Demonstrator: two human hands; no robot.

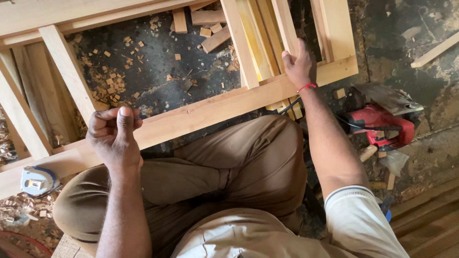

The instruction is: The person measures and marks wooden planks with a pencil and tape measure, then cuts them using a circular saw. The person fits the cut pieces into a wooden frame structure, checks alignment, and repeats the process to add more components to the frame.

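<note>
We sit on the floor (158,62) with a wooden frame (205,112) lying flat in front of our knees, its long bottom rail crossing from lower left to upper right. Our right hand (300,67) rests on the frame where an upright slat meets that rail, palm down and fingers spread over the wood, pressing rather than clasping. Our left hand (114,134) hovers just above the rail's left stretch, curled into a loose fist with the thumb up; whether it pinches anything small we cannot tell. The frame looks stiff and fairly heavy for its span, bare sawn timber that is dry and not slippery, though its edges may splinter. We judge the best hold is on the rail near a joint, where the wood is thickest, not on the thin slats. A tape measure (36,180) lies by the rail's left end, a red power tool (380,125) to the right of the frame, and wood chips (112,86) lie inside the frame's opening.
</note>
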